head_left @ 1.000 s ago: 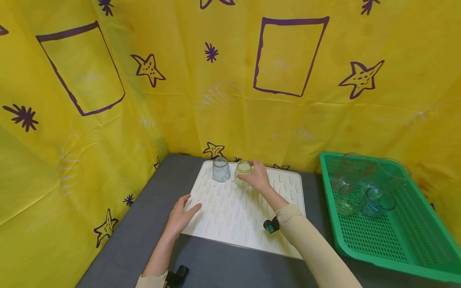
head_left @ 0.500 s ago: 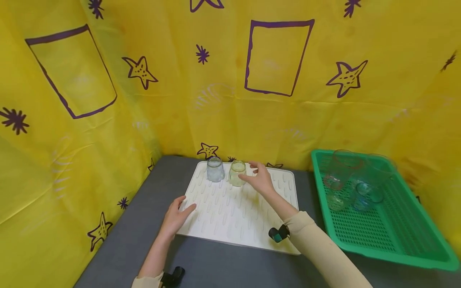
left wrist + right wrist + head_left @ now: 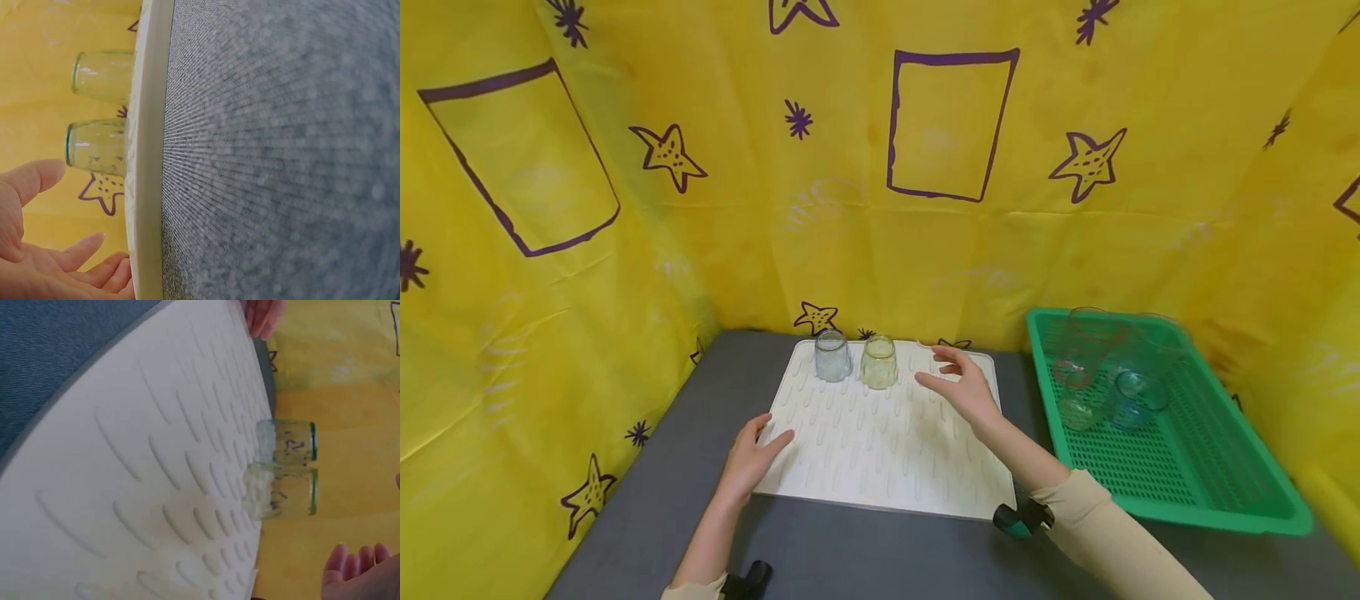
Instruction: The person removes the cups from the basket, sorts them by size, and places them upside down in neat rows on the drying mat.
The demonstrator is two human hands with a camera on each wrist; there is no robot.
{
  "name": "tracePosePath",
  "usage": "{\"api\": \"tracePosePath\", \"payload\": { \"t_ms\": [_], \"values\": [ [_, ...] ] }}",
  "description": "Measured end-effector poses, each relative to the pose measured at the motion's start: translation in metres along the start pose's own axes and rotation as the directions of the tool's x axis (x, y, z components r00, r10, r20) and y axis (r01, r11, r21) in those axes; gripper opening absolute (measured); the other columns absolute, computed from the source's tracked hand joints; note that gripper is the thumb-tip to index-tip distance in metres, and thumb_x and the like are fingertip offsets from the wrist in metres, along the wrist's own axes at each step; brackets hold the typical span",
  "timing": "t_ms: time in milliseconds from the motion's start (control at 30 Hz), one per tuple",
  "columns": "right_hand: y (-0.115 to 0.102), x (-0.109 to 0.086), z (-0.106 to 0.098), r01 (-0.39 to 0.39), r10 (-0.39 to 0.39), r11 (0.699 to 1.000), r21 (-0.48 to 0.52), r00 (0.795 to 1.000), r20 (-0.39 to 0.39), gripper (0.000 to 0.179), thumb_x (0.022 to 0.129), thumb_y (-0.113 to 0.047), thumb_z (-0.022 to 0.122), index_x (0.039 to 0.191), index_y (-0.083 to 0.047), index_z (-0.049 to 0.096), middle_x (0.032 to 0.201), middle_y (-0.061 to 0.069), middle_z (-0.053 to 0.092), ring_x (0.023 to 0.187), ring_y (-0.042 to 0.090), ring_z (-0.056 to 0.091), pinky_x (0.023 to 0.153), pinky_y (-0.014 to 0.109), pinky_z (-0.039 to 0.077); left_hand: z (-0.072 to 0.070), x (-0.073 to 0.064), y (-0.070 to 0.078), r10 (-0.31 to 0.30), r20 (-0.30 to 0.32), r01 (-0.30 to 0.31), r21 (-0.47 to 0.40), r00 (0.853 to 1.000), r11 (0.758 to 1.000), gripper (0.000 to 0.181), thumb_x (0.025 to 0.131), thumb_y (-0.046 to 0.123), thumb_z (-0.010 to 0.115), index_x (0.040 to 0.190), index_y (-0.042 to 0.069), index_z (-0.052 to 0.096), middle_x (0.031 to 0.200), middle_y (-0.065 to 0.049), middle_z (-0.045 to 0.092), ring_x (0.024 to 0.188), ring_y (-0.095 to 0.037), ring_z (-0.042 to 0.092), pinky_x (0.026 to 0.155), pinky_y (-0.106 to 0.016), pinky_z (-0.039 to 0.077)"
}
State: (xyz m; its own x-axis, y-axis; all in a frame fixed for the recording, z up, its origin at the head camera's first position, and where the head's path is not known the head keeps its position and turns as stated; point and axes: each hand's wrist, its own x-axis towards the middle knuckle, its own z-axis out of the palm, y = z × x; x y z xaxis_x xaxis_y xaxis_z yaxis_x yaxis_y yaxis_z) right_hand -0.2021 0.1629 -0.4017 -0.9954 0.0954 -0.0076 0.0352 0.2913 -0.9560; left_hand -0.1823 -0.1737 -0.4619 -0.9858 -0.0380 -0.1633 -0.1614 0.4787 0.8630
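A bluish clear glass (image 3: pixel 832 357) and a yellow-green glass (image 3: pixel 878 363) stand side by side near the back edge of a white ridged mat (image 3: pixel 887 458), narrower ends up. Just right of the yellow-green glass, my right hand (image 3: pixel 958 387) hovers with fingers spread and a gap between it and the glass. By the mat's left edge is my left hand (image 3: pixel 748 457), thumb and fingers apart, holding nothing. The left wrist view has its fingertips (image 3: pixel 119 269) close to the mat's rim; whether they touch cannot be told.
To the right of the mat is a green perforated basket (image 3: pixel 1180 500). Several glasses are in its left part, among them a blue one (image 3: pixel 1138 402) and a tall reddish-rimmed one (image 3: pixel 1086 342). A yellow patterned cloth (image 3: pixel 737 250) hangs behind and left of the grey tabletop (image 3: pixel 850 550).
My right hand has let go of the yellow-green glass and drawn away to the right. That glass stays on the mat. My left hand keeps its place by the mat; the head view has turned slightly right.
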Motion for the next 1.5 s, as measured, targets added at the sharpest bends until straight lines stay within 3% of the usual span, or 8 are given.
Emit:
{"api": "tracePosePath", "payload": {
  "t_ms": [367, 633, 733, 933, 1167, 1267, 1367, 1500],
  "values": [
    [0.001, -0.033, -0.054, 0.003, -0.004, 0.999, 0.039, 1.000, 0.022, 0.061, 0.088, -0.029, 0.074, 0.139, -0.011, 0.047, 0.137, 0.008, 0.049, 0.116, 0.026, 0.043, 0.093, 0.041, 0.042, -0.001, -0.003, 0.002, -0.001, 0.015, 0.001, 0.027, 1.000, 1.000, 0.072, 0.094, 0.035, 0.063, 0.146, -0.004, 0.032, 0.148, -0.029, 0.030, 0.137, -0.045, 0.028, 0.107, -0.059, 0.028],
    [-0.001, -0.051, -0.101, -0.017, 0.018, 0.999, 0.038, 1.000, -0.019, 0.069, 0.090, -0.033, 0.072, 0.145, -0.008, 0.040, 0.140, 0.011, 0.045, 0.115, 0.023, 0.041, 0.099, 0.043, 0.036, -0.001, -0.004, 0.002, -0.005, 0.012, 0.004, 0.028, 1.000, 1.000, 0.071, 0.095, 0.035, 0.063, 0.146, -0.003, 0.032, 0.148, -0.029, 0.029, 0.138, -0.045, 0.027, 0.108, -0.058, 0.028],
    [0.001, -0.057, -0.121, -0.023, 0.024, 0.999, 0.044, 0.999, -0.023, 0.070, 0.091, -0.035, 0.069, 0.147, -0.009, 0.037, 0.141, 0.010, 0.043, 0.115, 0.020, 0.043, 0.099, 0.039, 0.037, -0.001, -0.004, 0.002, -0.004, 0.009, 0.004, 0.033, 1.000, 0.999, 0.071, 0.095, 0.035, 0.063, 0.146, -0.004, 0.032, 0.148, -0.029, 0.030, 0.137, -0.045, 0.027, 0.108, -0.059, 0.028],
    [0.012, -0.067, -0.155, -0.020, 0.022, 0.997, 0.073, 0.999, -0.038, 0.061, 0.095, -0.032, 0.064, 0.146, -0.011, 0.038, 0.132, -0.007, 0.047, 0.104, 0.008, 0.052, 0.085, 0.018, 0.047, 0.000, -0.004, 0.002, -0.003, 0.008, 0.003, 0.039, 1.000, 0.999, 0.072, 0.095, 0.037, 0.063, 0.146, -0.003, 0.033, 0.147, -0.029, 0.031, 0.136, -0.045, 0.029, 0.107, -0.059, 0.028],
    [0.024, -0.070, -0.188, -0.083, 0.085, 0.995, 0.054, 0.995, -0.049, 0.064, 0.095, -0.034, 0.064, 0.149, -0.013, 0.035, 0.128, -0.016, 0.044, 0.102, 0.000, 0.055, 0.084, 0.017, 0.046, 0.000, -0.003, 0.001, -0.001, 0.013, 0.001, 0.038, 1.000, 0.999, 0.072, 0.095, 0.036, 0.062, 0.146, -0.003, 0.032, 0.147, -0.029, 0.030, 0.136, -0.045, 0.028, 0.107, -0.059, 0.028],
    [0.027, -0.070, -0.202, -0.114, 0.114, 0.993, 0.011, 0.992, -0.054, 0.070, 0.095, -0.037, 0.063, 0.152, -0.012, 0.030, 0.132, -0.011, 0.042, 0.103, -0.001, 0.053, 0.085, 0.018, 0.045, 0.000, -0.003, 0.001, -0.003, 0.013, 0.003, 0.039, 1.000, 0.999, 0.071, 0.095, 0.036, 0.062, 0.146, -0.004, 0.032, 0.146, -0.030, 0.030, 0.136, -0.046, 0.029, 0.107, -0.059, 0.029],
    [0.028, -0.068, -0.213, -0.119, 0.114, 0.990, -0.071, 0.991, -0.066, 0.075, 0.095, -0.040, 0.061, 0.154, -0.009, 0.025, 0.141, 0.002, 0.037, 0.104, 0.000, 0.049, 0.084, 0.018, 0.045, 0.000, -0.003, 0.001, -0.008, 0.012, 0.008, 0.041, 1.000, 0.999, 0.071, 0.095, 0.035, 0.062, 0.146, -0.004, 0.032, 0.147, -0.030, 0.030, 0.136, -0.045, 0.029, 0.107, -0.059, 0.028],
    [0.031, -0.066, -0.225, -0.114, 0.104, 0.978, -0.175, 0.992, -0.070, 0.079, 0.096, -0.042, 0.059, 0.153, -0.003, 0.021, 0.150, 0.021, 0.027, 0.116, 0.019, 0.045, 0.093, 0.031, 0.045, 0.001, -0.002, 0.000, -0.010, 0.010, 0.009, 0.036, 1.000, 0.999, 0.071, 0.095, 0.035, 0.062, 0.146, -0.003, 0.032, 0.147, -0.029, 0.030, 0.136, -0.045, 0.028, 0.108, -0.059, 0.028]
  ]
}}
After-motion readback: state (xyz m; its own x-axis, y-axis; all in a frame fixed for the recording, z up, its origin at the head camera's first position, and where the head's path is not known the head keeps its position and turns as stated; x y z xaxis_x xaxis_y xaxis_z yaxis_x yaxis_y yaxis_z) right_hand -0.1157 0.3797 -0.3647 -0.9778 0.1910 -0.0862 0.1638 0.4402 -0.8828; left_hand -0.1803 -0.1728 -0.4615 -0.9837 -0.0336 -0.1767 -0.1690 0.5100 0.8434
